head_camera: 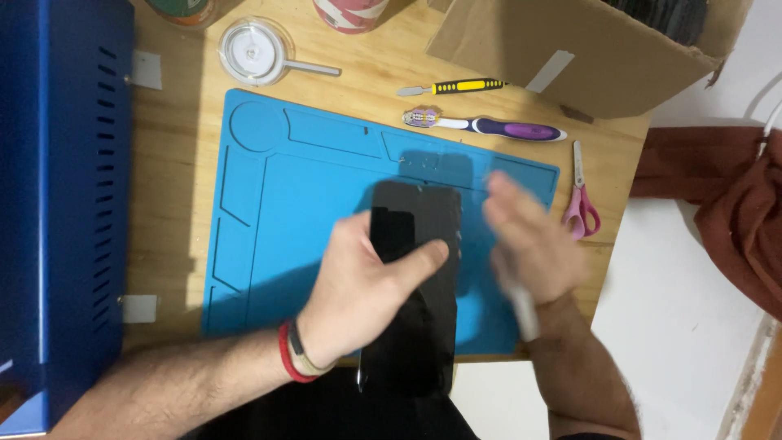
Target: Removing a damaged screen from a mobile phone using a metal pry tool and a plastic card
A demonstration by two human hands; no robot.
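Over blue silicone work mat (269, 204) on wooden table (171, 204), left hand (358, 285) is pinning flat black glossy phone-like slab (415, 293), thumb pressing across its face, fingers wrapped on left edge. Slab is lying at mat's near middle, near end overhanging table edge. Right hand (529, 244), motion-blurred, is closing around thin white stick-like tool (521, 305) just right of slab; tip hidden. Judgement: steady downward thumb pressure and short strokes would be keeping slab from sliding. Far side: purple-and-white toothbrush (489, 126), yellow-handled pry tool (456, 86), pink-handled scissors (580, 204).
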